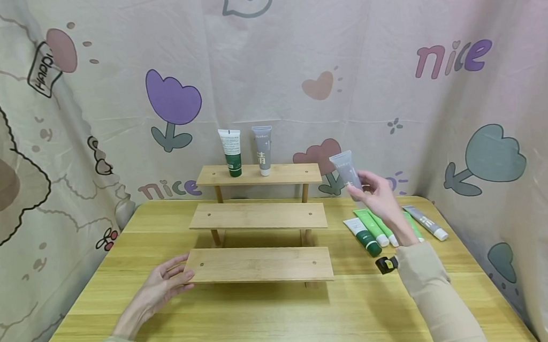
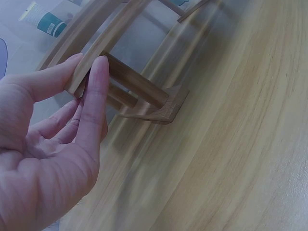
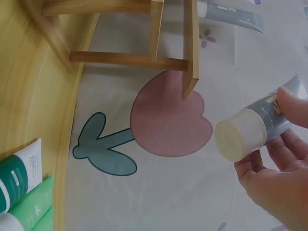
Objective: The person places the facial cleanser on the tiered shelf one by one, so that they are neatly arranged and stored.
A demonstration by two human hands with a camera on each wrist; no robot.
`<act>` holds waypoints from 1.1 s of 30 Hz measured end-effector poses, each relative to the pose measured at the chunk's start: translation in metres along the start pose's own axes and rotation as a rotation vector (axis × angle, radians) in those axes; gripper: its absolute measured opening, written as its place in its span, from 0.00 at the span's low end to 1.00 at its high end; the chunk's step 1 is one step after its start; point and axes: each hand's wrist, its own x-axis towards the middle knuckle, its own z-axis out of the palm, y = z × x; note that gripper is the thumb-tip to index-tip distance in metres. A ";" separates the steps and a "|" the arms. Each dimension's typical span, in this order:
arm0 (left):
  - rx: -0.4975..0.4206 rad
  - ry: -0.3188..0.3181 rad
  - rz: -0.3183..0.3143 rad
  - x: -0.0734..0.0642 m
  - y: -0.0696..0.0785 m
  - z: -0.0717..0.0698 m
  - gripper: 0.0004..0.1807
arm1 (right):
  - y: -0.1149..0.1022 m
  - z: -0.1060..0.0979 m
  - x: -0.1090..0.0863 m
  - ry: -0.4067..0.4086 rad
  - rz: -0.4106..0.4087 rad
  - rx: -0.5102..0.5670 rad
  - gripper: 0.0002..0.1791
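A three-tier wooden display rack (image 1: 262, 264) stands on the table. My left hand (image 1: 164, 284) pinches the left end of its lowest board, thumb and fingers (image 2: 95, 103) on opposite faces of the board (image 2: 89, 70). To the right of the top tier, my right hand (image 1: 377, 195) holds a grey squeeze tube (image 1: 346, 169) in the air, tilted, its white cap (image 3: 239, 134) pointing down. On the top board, a white-and-green tube (image 1: 232, 153) and another grey tube (image 1: 264, 150) stand upright on their caps, side by side.
Below my right hand, several tubes lie on the table: a white-and-dark-green tube (image 1: 363, 237), light green tubes (image 1: 371, 226) and a grey tube (image 1: 425, 222) at the far right. A printed cloth (image 1: 365, 35) hangs behind and beside the wooden table (image 1: 248, 334).
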 end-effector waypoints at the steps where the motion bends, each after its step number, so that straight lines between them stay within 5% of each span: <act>1: -0.001 0.002 -0.002 0.000 0.000 0.000 0.44 | -0.001 0.001 0.001 0.001 0.000 0.003 0.29; 18: 0.013 0.015 -0.022 0.000 0.003 0.002 0.45 | -0.019 0.017 0.027 0.045 -0.089 0.093 0.25; 33: 0.018 0.010 -0.020 -0.001 0.003 0.002 0.44 | -0.038 0.024 0.042 0.053 -0.060 0.145 0.26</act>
